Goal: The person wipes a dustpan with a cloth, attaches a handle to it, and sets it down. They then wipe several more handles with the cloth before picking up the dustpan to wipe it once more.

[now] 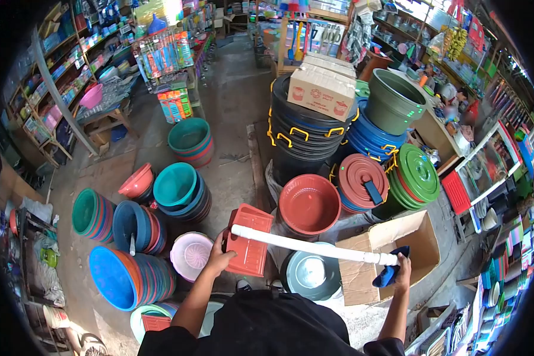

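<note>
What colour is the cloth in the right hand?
Dark blue cloth, held by the right hand; head view.

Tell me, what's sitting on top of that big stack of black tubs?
A cardboard box with red printed pictures rests on the black tub stack. It covers much of the top tub's opening, so whatever lies inside the tubs cannot be seen.

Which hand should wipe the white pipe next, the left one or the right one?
Probably the right hand: it already holds the blue cloth against the white pipe at that end. The left hand grips the other end, steadying it.
</note>
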Tool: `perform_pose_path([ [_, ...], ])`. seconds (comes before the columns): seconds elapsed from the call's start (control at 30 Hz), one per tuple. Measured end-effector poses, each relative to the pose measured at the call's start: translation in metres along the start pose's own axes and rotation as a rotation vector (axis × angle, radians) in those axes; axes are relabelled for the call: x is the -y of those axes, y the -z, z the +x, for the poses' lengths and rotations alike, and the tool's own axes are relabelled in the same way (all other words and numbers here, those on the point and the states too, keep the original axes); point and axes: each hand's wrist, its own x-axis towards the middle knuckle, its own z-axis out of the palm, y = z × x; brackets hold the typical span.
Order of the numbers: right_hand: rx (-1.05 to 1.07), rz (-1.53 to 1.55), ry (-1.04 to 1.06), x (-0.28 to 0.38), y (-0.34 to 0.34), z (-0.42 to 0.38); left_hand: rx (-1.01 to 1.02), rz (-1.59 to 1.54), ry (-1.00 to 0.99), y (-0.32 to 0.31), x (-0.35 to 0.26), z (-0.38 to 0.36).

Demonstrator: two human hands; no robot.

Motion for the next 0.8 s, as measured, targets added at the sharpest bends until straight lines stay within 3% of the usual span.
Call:
perform_pose_path([
  [0.23, 0.028, -0.098, 0.057, -0.012, 0.013, 0.018, -0.008, -0.064, 0.016, 0.009, -0.010, 0.001],
  [0.43, 0.001, -0.158, 0.108, 0.016, -0.002, 0.010, -0.064, 0.132, -0.030, 0.012, -0.020, 0.000],
  [0.53, -0.016, -0.034, 0.159, 0.044, -0.034, 0.002, -0.113, 0.301, -0.107, 0.014, -0.018, 0.001],
  [0.63, -0.139, 0.023, 0.130, 0.028, -0.050, 0.014, -0.129, 0.214, -0.085, 0.007, -0.006, 0.008],
  [0.7, -0.192, 0.057, 0.215, 0.005, -0.060, 0.022, -0.168, -0.030, -0.023, 0.004, 0.006, 0.012],
  [0.77, -0.204, 0.108, 0.284, -0.010, -0.077, 0.021, -0.164, -0.043, 0.032, 0.014, 0.009, 0.016],
  [0.8, -0.151, 0.070, 0.211, 0.001, -0.086, 0.009, -0.141, 0.016, 0.050, 0.017, 0.002, 0.014],
])
